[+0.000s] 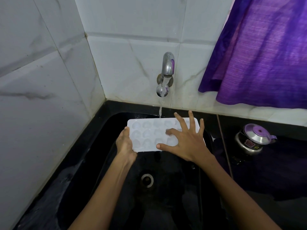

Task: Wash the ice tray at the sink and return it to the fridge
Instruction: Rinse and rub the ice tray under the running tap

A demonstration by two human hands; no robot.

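A white ice tray (147, 135) with heart-shaped cups is held flat over the black sink (116, 180). My left hand (125, 145) grips its left short edge. My right hand (186, 140) lies on top of the tray's right half with fingers spread, one fingertip pressed into a cup. A steel tap (167, 67) on the tiled wall is running, and its stream (160, 110) falls onto the tray's far edge.
The sink drain (147, 180) lies below the tray. A steel pot with a lid (254, 140) stands on the black counter at the right. A purple curtain (259, 52) hangs at the upper right. White tiled walls close off the left and back.
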